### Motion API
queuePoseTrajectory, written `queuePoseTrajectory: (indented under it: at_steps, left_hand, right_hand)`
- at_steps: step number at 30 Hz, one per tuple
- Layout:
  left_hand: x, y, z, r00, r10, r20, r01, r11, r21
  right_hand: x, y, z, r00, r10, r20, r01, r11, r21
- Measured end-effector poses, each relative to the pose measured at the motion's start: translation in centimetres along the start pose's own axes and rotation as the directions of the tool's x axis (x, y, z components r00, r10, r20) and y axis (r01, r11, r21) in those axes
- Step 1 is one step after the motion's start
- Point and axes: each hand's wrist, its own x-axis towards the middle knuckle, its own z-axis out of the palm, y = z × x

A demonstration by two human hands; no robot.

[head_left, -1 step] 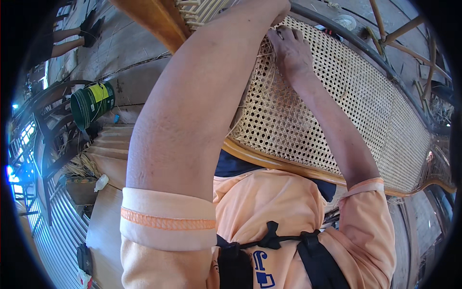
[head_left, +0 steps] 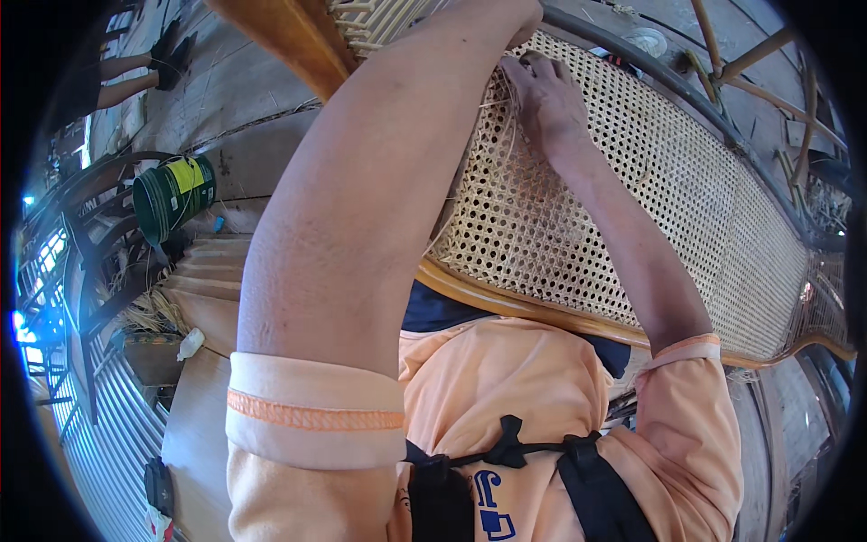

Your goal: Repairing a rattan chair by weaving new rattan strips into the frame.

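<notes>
A woven cane panel with open holes lies across my front, set in a curved brown wooden frame. My right hand rests against its upper left part, fingers bent and drawn together. What they grip is too small to make out. Thin loose cane strands hang beside the right fingers. My left arm crosses the panel's left side, and my left hand is at the top edge, close to the right. Its fingers are mostly hidden behind the wrist and by the picture's edge.
A brown wooden post and more cane weave rise at the upper left. A green bucket, dark chair frames and a small white bottle are at left. Bamboo poles stand upper right. Another person's legs show far left.
My right fingers have shifted slightly at the panel, and the loose strands beside them have moved a little. My left arm stays almost in place.
</notes>
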Motion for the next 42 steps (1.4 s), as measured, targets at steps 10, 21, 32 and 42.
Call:
queuePoseTrajectory:
  at_steps: [10, 21, 32, 42]
  left_hand:
    - [-7.5, 1.8, -3.8, 0.845, 0.009, -0.534, -0.445, 0.566, -0.694]
    - [-11.3, 2.4, 6.5, 0.900, -0.078, -0.430, -0.097, 0.924, -0.370]
    - [-10.8, 3.1, 9.0, 0.909, -0.149, -0.390, 0.056, 0.969, -0.239]
    - [-10.2, 3.5, 8.7, 0.936, -0.200, -0.290, 0.097, 0.938, -0.333]
  right_hand:
    - [3.0, 0.2, -9.8, 0.821, 0.378, 0.428, -0.232, -0.464, 0.855]
    - [1.8, 5.5, -6.5, 0.920, 0.305, 0.247, -0.392, 0.680, 0.619]
    - [1.2, 6.0, -1.9, 0.985, -0.070, 0.159, -0.014, 0.883, 0.470]
    - [7.3, 3.8, -8.6, 0.708, 0.650, 0.278, 0.211, -0.569, 0.795]
